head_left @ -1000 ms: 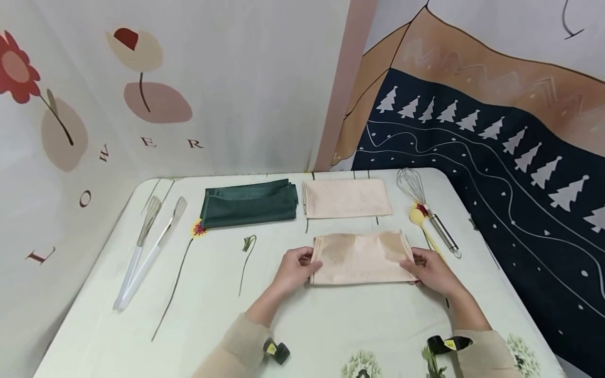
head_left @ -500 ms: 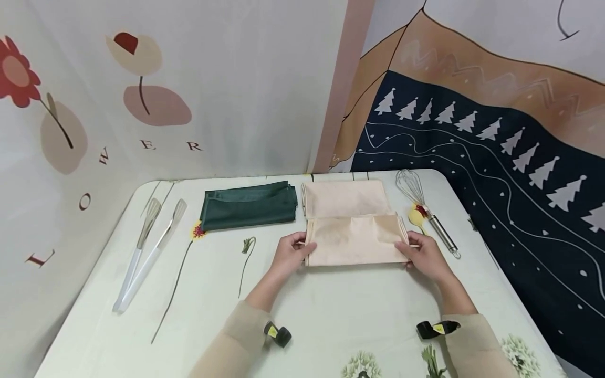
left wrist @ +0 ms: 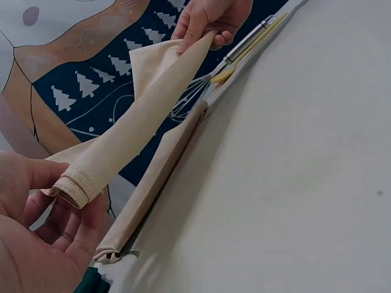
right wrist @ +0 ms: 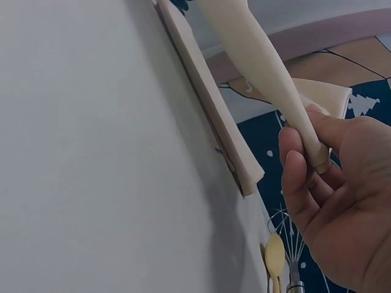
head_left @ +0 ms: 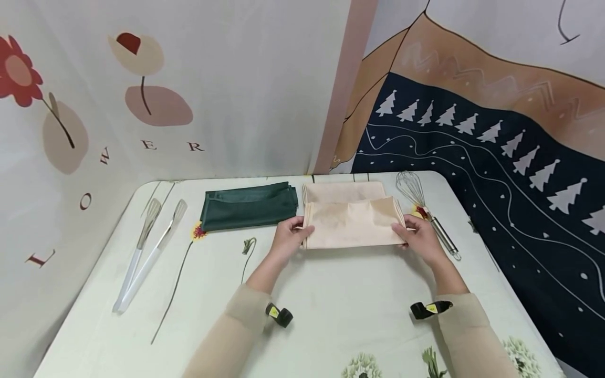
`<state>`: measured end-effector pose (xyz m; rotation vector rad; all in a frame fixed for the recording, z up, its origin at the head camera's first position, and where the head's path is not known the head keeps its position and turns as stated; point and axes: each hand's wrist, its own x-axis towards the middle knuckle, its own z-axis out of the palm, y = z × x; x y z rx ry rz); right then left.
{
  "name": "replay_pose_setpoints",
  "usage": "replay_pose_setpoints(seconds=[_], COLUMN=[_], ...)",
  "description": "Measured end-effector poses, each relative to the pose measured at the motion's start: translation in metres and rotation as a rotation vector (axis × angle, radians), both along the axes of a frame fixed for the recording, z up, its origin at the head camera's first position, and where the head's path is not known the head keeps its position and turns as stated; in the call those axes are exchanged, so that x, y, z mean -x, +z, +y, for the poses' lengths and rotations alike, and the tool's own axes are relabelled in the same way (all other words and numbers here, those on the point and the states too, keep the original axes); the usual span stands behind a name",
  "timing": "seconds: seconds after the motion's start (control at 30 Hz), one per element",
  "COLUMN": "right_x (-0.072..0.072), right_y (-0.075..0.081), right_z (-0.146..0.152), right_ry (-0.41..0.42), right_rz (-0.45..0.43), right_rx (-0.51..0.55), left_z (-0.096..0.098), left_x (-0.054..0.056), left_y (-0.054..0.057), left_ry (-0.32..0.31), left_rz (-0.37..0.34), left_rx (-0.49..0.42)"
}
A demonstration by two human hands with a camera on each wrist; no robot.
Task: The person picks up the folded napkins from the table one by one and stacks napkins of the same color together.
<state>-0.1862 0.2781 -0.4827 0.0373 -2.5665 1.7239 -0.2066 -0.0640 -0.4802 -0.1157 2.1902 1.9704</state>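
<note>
Between both hands a folded beige cloth (head_left: 352,226) is held up off the table, stretched side to side. My left hand (head_left: 287,239) pinches its left end, thumb in front and fingers behind; the left wrist view shows the layered, stitched edge there. At the other end my right hand (head_left: 422,239) grips the right edge between thumb and fingers. Behind and below it, a second folded beige cloth (head_left: 342,191) lies on the table, partly covered by the held one in the head view. Both wrist views show a gap between the two cloths.
A folded dark green cloth (head_left: 249,206) lies left of the beige ones. Metal tongs with white handles (head_left: 147,257) rest at the far left. To the right lie a whisk (head_left: 427,212) and a yellow spoon (right wrist: 275,256). Printed curtains stand behind the table (head_left: 331,304).
Both hands have carried the held beige cloth away from the body and slightly left. It now overlaps the second beige cloth in the head view, where before it was in front of it.
</note>
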Motion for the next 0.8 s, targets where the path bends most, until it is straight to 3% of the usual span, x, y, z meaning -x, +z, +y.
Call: replay_pose_setpoints(seconds=[0.3, 0.8], right_x=[0.020, 0.056], right_y=[0.001, 0.010], right_z=[-0.002, -0.009], right_ry=[-0.018, -0.074], right_rz=[0.028, -0.027], right_rx=[0.017, -0.006], left_z=[0.003, 0.005], left_x=[0.017, 0.045], left_y=[0.004, 0.015], left_ry=[0.008, 0.007], left_rz=[0.021, 0.033], left_rx=[0.028, 0.063])
